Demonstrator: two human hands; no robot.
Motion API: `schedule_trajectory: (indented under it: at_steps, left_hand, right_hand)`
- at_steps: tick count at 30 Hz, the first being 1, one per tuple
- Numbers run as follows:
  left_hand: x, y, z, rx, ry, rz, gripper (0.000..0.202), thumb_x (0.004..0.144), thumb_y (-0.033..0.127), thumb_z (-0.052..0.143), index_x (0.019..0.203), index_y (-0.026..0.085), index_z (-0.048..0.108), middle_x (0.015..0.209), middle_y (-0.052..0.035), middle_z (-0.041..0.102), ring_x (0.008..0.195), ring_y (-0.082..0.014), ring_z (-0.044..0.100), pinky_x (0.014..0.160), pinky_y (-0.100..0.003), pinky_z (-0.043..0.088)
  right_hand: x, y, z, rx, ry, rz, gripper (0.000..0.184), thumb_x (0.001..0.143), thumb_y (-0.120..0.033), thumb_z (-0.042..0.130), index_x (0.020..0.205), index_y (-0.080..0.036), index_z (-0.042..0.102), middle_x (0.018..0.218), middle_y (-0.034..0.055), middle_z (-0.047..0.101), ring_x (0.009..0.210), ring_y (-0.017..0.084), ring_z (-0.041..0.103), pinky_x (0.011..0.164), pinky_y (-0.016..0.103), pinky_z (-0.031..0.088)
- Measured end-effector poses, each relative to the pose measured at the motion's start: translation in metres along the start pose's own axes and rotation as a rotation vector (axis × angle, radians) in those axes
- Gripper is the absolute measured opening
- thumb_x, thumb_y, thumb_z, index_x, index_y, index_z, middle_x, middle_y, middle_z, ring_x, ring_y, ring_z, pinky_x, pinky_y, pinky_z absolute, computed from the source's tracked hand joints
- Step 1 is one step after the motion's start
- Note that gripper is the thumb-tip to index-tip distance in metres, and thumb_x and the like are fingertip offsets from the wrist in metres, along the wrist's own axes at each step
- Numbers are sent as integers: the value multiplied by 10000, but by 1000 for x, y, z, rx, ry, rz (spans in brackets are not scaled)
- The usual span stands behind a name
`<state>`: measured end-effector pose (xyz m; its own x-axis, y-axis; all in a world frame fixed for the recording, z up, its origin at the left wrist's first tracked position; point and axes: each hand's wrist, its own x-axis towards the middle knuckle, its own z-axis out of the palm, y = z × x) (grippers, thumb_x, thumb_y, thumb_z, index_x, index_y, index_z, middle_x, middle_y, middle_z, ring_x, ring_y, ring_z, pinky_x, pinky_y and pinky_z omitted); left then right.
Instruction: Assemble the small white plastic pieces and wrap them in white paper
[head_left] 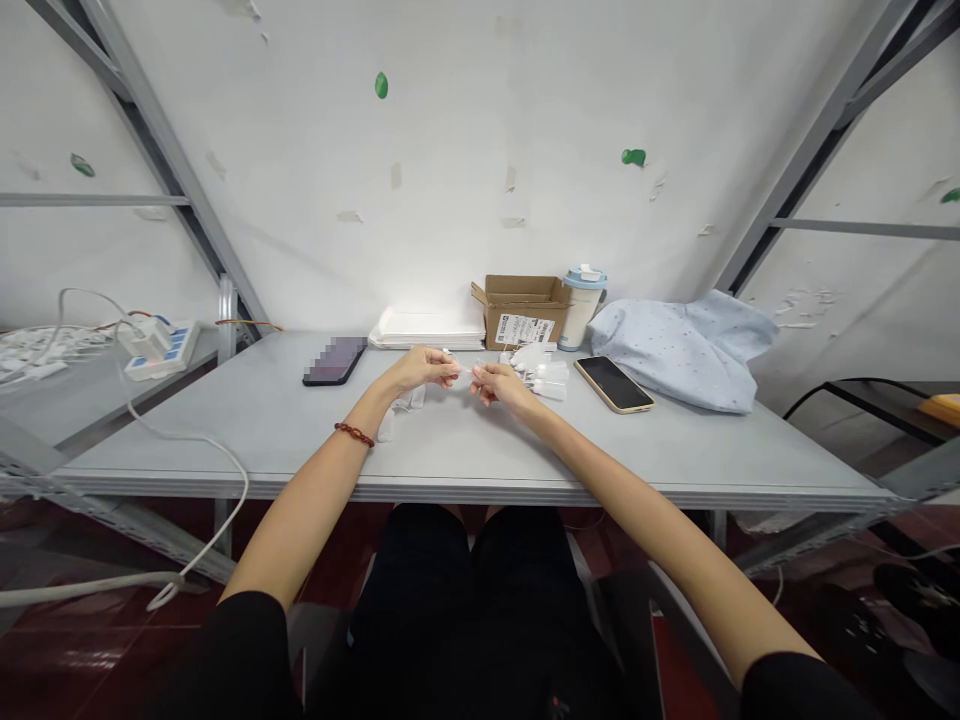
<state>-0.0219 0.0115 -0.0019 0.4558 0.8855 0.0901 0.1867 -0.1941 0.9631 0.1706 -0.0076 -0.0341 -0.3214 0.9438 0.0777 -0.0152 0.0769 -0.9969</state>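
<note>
My left hand (420, 370) and my right hand (496, 382) meet over the middle of the grey table (300, 440). Together they pinch a small clear plastic piece (459, 366) between their fingertips. A red bead bracelet (354, 434) circles my left wrist. Several small clear and white plastic pieces (541, 376) lie just behind my right hand. A few more clear pieces (399, 412) rest under my left hand.
A dark phone (334, 360) lies at back left, and a gold-edged phone (613, 384) at right. A white tray stack (427, 328), an open cardboard box (522, 310), a lidded cup (582, 306) and a pale blue cloth (682, 346) line the wall. A power strip (159, 346) with cables sits at left.
</note>
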Motion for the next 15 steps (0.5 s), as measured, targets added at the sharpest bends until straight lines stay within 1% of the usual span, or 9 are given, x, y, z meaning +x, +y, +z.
schedule_trajectory:
  at_steps: [4, 7, 10, 15]
  left_hand:
    - [0, 0, 1, -48, 16, -16, 361, 648, 439, 806, 730, 109, 685, 720, -54, 652, 662, -139, 613, 677, -305, 508]
    - [0, 1, 1, -47, 22, -48, 373, 670, 461, 788, 702, 107, 674, 714, -62, 649, 632, -135, 608, 642, -294, 499]
    - [-1, 3, 2, -36, -5, -79, 375, 698, 469, 769, 711, 106, 674, 724, -70, 655, 626, -136, 609, 627, -291, 493]
    - [-1, 3, 2, -15, 5, -110, 392, 748, 486, 729, 704, 101, 676, 693, -74, 653, 602, -139, 605, 610, -292, 491]
  right_hand:
    - [2, 3, 2, -51, 52, -100, 191, 828, -355, 596, 830, -183, 512, 683, -27, 616, 442, 58, 453, 451, 213, 358]
    - [3, 5, 2, -87, 55, -186, 229, 795, -375, 606, 897, -196, 507, 731, -24, 636, 479, 66, 461, 464, 215, 369]
    - [3, 7, 0, -139, 56, -245, 285, 772, -405, 610, 943, -202, 508, 761, -17, 644, 510, 78, 471, 487, 227, 386]
    - [5, 10, -2, -294, 118, -317, 273, 782, -367, 576, 987, -190, 539, 795, -4, 640, 564, 99, 490, 585, 265, 426]
